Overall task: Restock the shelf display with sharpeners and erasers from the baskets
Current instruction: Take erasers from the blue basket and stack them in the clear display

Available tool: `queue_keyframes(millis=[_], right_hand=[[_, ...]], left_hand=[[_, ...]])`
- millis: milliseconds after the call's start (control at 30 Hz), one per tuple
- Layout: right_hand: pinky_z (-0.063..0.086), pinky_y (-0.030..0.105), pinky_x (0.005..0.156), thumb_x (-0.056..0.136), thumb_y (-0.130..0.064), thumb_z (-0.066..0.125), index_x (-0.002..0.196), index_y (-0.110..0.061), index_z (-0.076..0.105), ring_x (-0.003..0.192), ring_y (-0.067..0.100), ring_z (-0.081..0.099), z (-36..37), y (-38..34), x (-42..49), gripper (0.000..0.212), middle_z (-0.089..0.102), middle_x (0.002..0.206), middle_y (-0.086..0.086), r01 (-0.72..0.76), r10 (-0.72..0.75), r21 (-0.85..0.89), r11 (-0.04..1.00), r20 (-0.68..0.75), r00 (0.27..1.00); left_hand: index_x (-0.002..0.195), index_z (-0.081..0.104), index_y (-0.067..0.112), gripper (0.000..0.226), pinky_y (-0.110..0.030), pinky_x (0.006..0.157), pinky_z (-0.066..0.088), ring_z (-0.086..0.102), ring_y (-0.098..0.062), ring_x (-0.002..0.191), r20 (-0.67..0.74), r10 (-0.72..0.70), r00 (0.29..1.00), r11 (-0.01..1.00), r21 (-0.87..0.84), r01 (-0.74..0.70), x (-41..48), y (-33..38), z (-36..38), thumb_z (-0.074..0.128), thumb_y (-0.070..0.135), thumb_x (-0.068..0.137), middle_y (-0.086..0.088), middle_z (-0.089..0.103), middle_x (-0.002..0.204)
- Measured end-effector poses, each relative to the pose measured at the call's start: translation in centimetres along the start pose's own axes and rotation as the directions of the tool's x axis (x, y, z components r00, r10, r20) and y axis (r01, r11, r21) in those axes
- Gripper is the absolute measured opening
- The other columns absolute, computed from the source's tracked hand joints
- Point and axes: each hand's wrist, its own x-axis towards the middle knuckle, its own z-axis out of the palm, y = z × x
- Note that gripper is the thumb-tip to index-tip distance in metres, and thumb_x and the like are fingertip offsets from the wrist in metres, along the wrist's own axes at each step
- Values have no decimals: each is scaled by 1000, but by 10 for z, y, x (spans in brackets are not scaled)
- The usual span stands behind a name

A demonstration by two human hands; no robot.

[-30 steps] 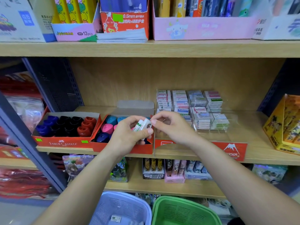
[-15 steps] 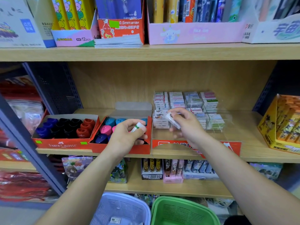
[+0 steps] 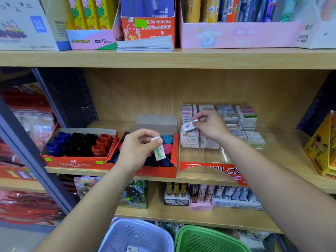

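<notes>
My left hand (image 3: 138, 149) pinches a small white eraser (image 3: 159, 151) with a green-and-orange sleeve, held over the red box of coloured sharpeners (image 3: 168, 142). My right hand (image 3: 211, 125) pinches another wrapped eraser (image 3: 189, 126) just above the front-left stack of erasers (image 3: 189, 140) inside the clear acrylic display (image 3: 209, 157). More stacked erasers (image 3: 245, 117) fill the display's back rows. A second red Faber-Castell box (image 3: 78, 161) with blue, black and red sharpeners stands to the left.
A lilac basket (image 3: 138, 235) and a green basket (image 3: 209, 240) sit below at the bottom edge. A yellow box (image 3: 321, 148) stands at the shelf's right. The upper shelf (image 3: 163, 58) carries pen boxes. The lower shelf holds small card packs.
My right hand carried its eraser away from the left hand, up and back into the clear display, over the front-left stack. My left hand stayed over the sharpener box with its eraser.
</notes>
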Motion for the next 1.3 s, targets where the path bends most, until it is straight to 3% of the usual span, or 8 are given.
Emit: queue_keyframes(millis=[133,233,400,533,733,900,1033,1300], right_hand=[[54,28,82,94,-11,61,92,-16,78,90,12,67,5,4,5,17,72,93,-9,115,-94,-284,952,86,992],[46,25,83,96,-11,60,98,-10,79,93,13,62,2,6,3,19,70,101,-3,143,-112,-331,933,113,987],[44,27,84,97,-20,60,110,-22,75,89,5,55,-4,0,-15,20,65,117,-4,198,-203,-232,952,4,979],[48,22,74,98,-27,64,106,-31,72,84,1,64,-6,-14,-51,13,70,100,-15,176,-188,77,981,196,962],[53,26,64,93,-12,70,99,-28,69,76,14,72,-6,-5,-68,18,72,96,3,100,-166,237,966,276,947],[56,30,67,93,-6,68,99,-21,71,73,12,68,-18,9,-70,16,71,91,2,60,-124,248,967,248,961],[59,28,71,93,-5,68,101,-19,72,71,12,67,-45,21,-70,17,71,91,4,72,-103,230,970,125,987],[53,32,76,88,-14,75,90,-27,70,80,21,69,-111,65,-21,14,72,89,2,36,-31,19,999,-208,978]], left_hand=[[98,68,9,12,-32,73,63,77,-20,84,-15,-87,996,983,-161,84,7,-6,-4,74,5,89,-3,72,77],[104,66,8,15,-37,79,64,76,-24,92,-20,-110,994,972,-212,103,9,-6,-4,71,0,91,-9,69,88],[109,65,7,19,-29,76,63,76,-24,95,15,-102,995,966,-237,102,6,-2,5,63,-5,95,-14,69,103],[111,63,8,20,-26,75,61,75,-25,97,37,-82,996,962,-259,89,5,-1,20,62,-5,96,-18,68,111],[112,63,7,20,-27,76,62,73,-29,99,75,-66,995,955,-283,85,-2,5,43,64,-4,95,-14,69,107],[104,69,19,18,-36,84,62,73,-25,94,96,7,995,999,-50,-2,0,3,51,73,7,91,-3,75,99],[105,68,23,21,-27,89,57,69,-4,91,113,137,984,977,150,-153,5,2,62,75,11,89,7,74,96],[128,65,27,37,-22,95,37,53,-12,124,303,308,902,704,565,-430,22,18,108,71,32,91,8,62,134]])
